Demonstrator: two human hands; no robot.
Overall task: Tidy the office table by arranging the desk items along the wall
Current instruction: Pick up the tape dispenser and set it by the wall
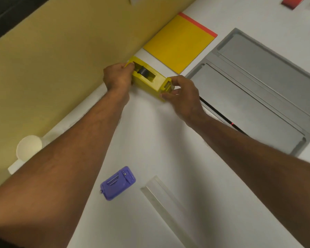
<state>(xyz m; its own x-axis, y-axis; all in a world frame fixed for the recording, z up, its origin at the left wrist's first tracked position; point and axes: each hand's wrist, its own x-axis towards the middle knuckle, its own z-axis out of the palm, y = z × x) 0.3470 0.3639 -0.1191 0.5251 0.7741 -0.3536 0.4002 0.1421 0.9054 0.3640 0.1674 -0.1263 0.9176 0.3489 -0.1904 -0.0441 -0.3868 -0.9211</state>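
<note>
Yellow tape dispenser (148, 78) sits at the far edge of the white table (150, 140), its back end right up by the mustard wall panel (61, 59), and both hands are on it: the left hand (117, 77) wraps the end nearest the wall, fingers curled over the top, while the right hand (183, 94) pinches the cutter end between thumb and fingertips. A grip at each end looks chosen to swing the body round and square it to the wall, since it lies at an angle for now. Just beyond, the yellow notepad (179, 43) with its orange strip lies flat beside the panel, seemingly already lined up. To the right, grey panels (258, 86) are set into the table surface. Nearer in, well clear of the wall, a purple hole punch (117, 183) and a clear ruler (166, 208) wait their turn, I'd say, and a white cup (29, 147) stands by the wall at the left
</note>
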